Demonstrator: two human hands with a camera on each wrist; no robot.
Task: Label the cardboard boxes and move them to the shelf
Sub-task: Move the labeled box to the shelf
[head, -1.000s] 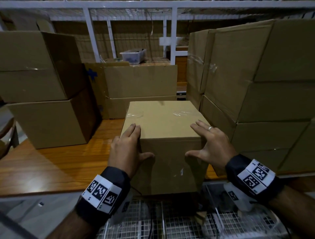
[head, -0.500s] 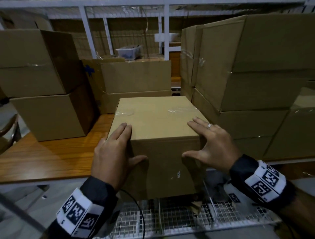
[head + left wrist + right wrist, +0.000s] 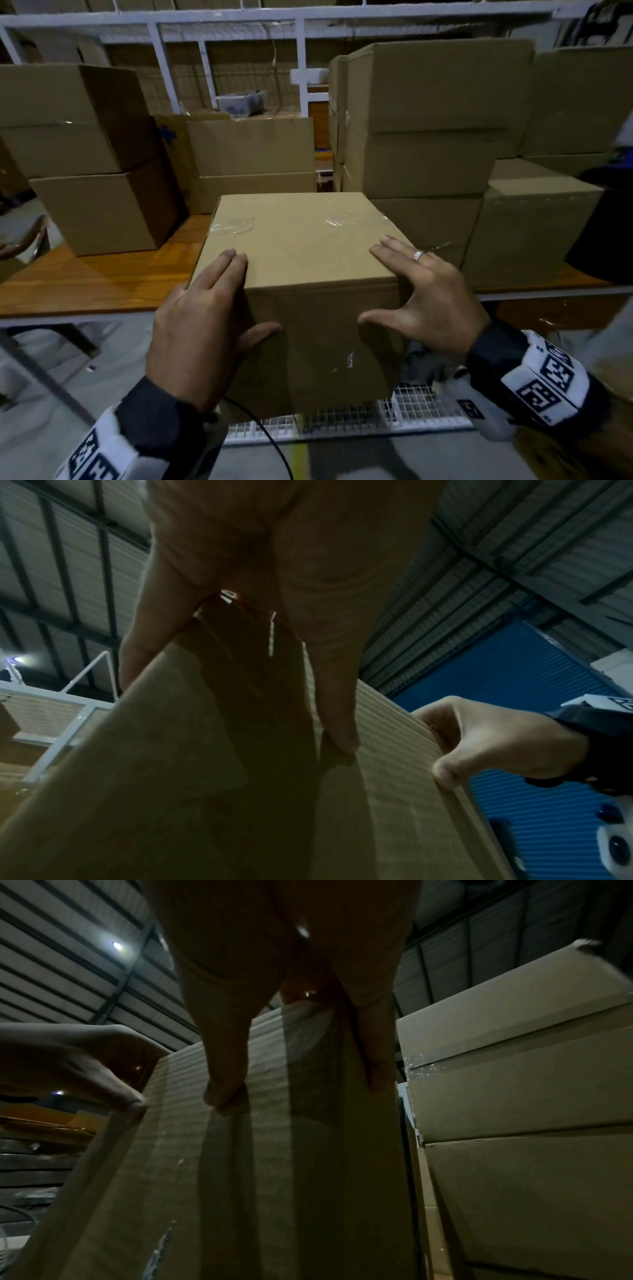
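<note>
The plain brown taped cardboard box [image 3: 301, 260] sits between both hands at the front edge of the orange wooden shelf board [image 3: 102, 281], its near part overhanging the white wire grid [image 3: 421, 407] below. The left hand [image 3: 202, 329] and right hand [image 3: 428, 301] are spread, fingers flat on the lid, thumbs pressing the front face. To shift it well, I'd keep both palms level and push evenly, steering clear of the stacked brown cartons [image 3: 428, 137] just beside it on the right. Every box is taped closed, contents hidden; I see no label on this 1.
</note>
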